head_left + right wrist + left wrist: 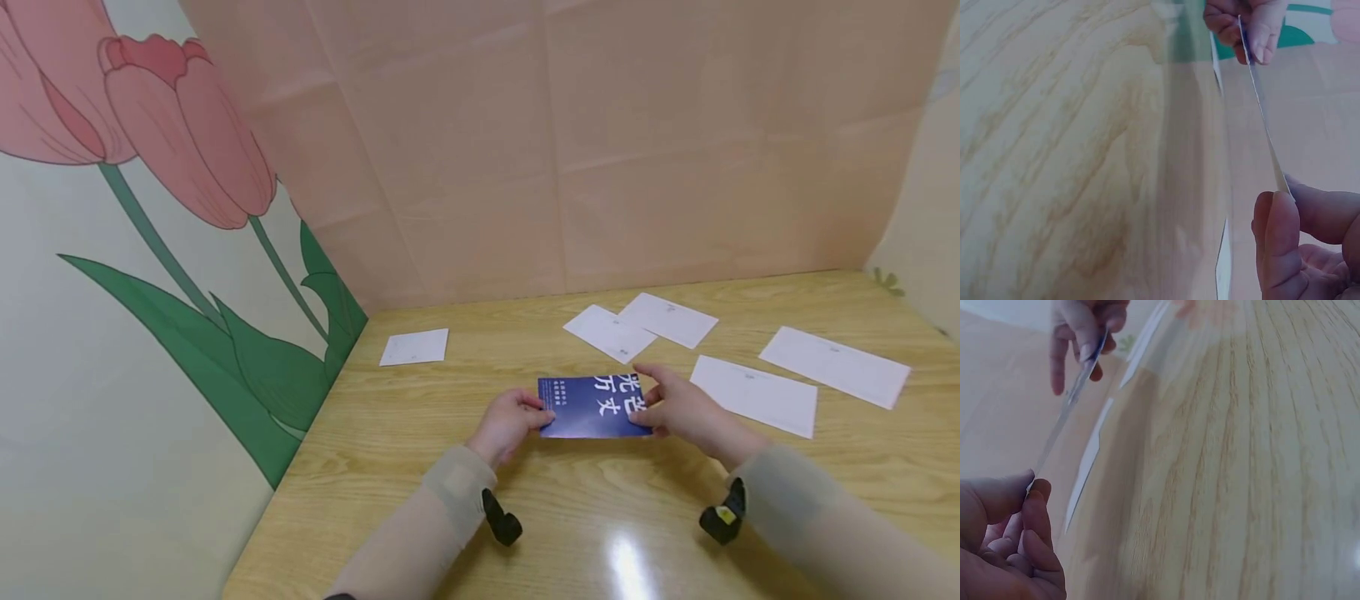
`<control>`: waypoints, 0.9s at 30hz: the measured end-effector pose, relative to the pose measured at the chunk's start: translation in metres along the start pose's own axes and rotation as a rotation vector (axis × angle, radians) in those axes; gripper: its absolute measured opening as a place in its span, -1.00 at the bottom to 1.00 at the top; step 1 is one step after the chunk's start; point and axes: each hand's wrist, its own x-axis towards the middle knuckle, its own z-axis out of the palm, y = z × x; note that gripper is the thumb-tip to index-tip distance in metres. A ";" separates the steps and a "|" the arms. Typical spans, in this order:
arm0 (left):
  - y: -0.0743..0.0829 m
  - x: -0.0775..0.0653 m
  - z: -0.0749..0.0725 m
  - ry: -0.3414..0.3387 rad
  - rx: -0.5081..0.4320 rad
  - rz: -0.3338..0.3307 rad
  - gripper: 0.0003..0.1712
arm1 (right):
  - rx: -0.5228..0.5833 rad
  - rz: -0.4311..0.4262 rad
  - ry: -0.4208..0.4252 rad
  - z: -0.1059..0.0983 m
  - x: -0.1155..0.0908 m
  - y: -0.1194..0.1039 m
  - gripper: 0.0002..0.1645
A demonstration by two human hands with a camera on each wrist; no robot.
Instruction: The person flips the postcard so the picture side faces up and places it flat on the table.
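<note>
A blue card with white printed characters is held above the table between both hands. My left hand pinches its left edge between thumb and fingers. At the opposite edge, my right hand grips it the same way, with the thumb on the printed face. Both wrist views show the card nearly edge-on, as a thin strip. In the left wrist view the left hand is near and the right hand is farther off; the right wrist view has the right hand in front.
White cards lie on the wooden table: one alone at the left, two overlapping behind the hands, including a rear card, and two at the right, a nearer card and a farther card. A pinkish sheet covers the back.
</note>
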 end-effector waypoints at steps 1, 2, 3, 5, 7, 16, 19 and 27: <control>0.000 0.000 0.000 0.005 0.024 -0.003 -0.73 | -0.004 0.010 -0.005 0.001 0.000 0.000 0.03; 0.000 -0.001 -0.001 0.007 0.041 -0.001 -0.68 | -0.008 0.016 -0.009 0.001 0.000 0.000 0.05; 0.000 -0.001 -0.001 0.006 0.057 0.001 -0.61 | -0.013 0.020 -0.012 0.002 0.000 0.001 0.06; 0.000 -0.002 -0.002 -0.002 0.083 0.010 -0.42 | -0.024 0.030 -0.019 0.003 0.001 0.002 0.07; -0.001 -0.002 -0.004 -0.021 0.120 0.018 -0.23 | -0.038 0.037 -0.024 0.005 0.002 0.003 0.06; -0.006 0.000 -0.006 -0.109 0.372 0.055 -0.17 | -0.195 0.032 -0.028 0.015 0.006 0.009 -0.08; -0.009 0.002 -0.004 -0.106 0.435 0.084 -0.16 | -0.278 0.024 -0.003 0.019 0.007 0.009 -0.11; -0.011 0.006 0.001 -0.056 0.581 0.068 -0.18 | -0.435 -0.052 0.031 0.024 0.013 0.012 -0.15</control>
